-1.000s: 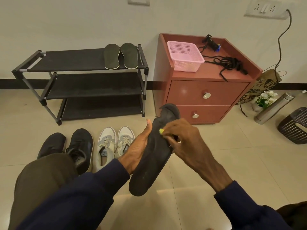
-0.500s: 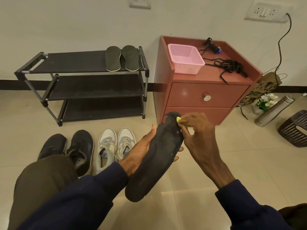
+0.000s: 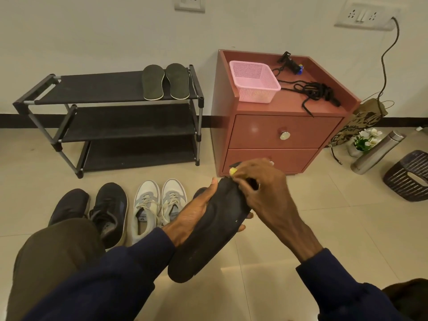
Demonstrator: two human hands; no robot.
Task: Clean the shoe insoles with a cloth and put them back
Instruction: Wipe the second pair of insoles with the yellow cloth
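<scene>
A long black insole (image 3: 208, 237) slants up in front of me. My left hand (image 3: 192, 216) grips it from beneath, thumb on its left edge, fingertips showing at its right edge. My right hand (image 3: 261, 188) pinches a small yellow cloth (image 3: 232, 171) and presses it on the insole's far tip, which it hides. Two dark insoles (image 3: 165, 81) lie side by side on the top shelf of the black shoe rack (image 3: 92, 89). On the floor stand a pair of black shoes (image 3: 92, 212) and a pair of white sneakers (image 3: 157, 205).
A red-brown two-drawer cabinet (image 3: 278, 133) stands just behind my hands, with a pink basket (image 3: 254, 82) and black cords (image 3: 312, 89) on top. To the right are a steel bottle (image 3: 375, 154), a small flower pot (image 3: 364, 142) and a dark basket (image 3: 410, 177). My knee (image 3: 53, 251) is at lower left.
My right hand with the yellow cloth has slid up the insole from its middle to its far tip. The left hand has kept its hold while the insole's lower end dropped a little.
</scene>
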